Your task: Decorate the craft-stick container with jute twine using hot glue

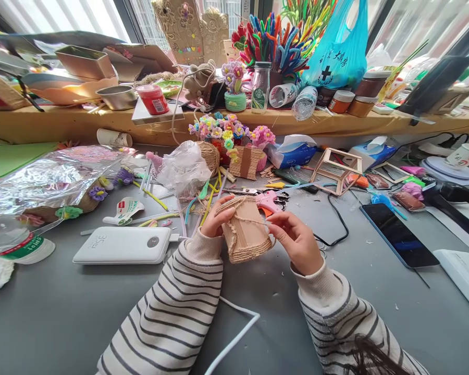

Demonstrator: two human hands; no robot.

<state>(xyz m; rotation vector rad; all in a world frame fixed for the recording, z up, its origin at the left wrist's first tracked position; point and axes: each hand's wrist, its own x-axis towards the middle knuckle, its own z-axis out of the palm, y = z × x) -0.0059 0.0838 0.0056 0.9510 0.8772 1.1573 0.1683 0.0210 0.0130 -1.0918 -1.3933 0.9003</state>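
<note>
Near the front edge of the worktop (273, 333), we are seeing a white cable (238, 338) running between two striped sleeves (175, 297); an arm swinging inward could be dragging it. Farther in, midway between the left and right edges, we are finding the cardboard box (246, 234), tilting between both hands, with twine banding its base. The left hand (219, 214) is clasping its left side, fingers closing on the wall, where too firm a squeeze could be buckling the card. The right hand (297, 242) is pressing thumb and forefinger together, apparently pinching a twine strand (273, 241) at the box's right side; we are judging that a loosening pinch could be slackening the wound rows. Whether its other fingers are touching the box, we cannot tell. Just behind, a pink tool (269, 201) is lying where stray twine could be catching, and a black cable (347, 221) is curling toward the right wrist, a possible snag. Toward the far edge, a ball of twine (210, 155) is resting beside a crumpled plastic bag (187, 166).
</note>
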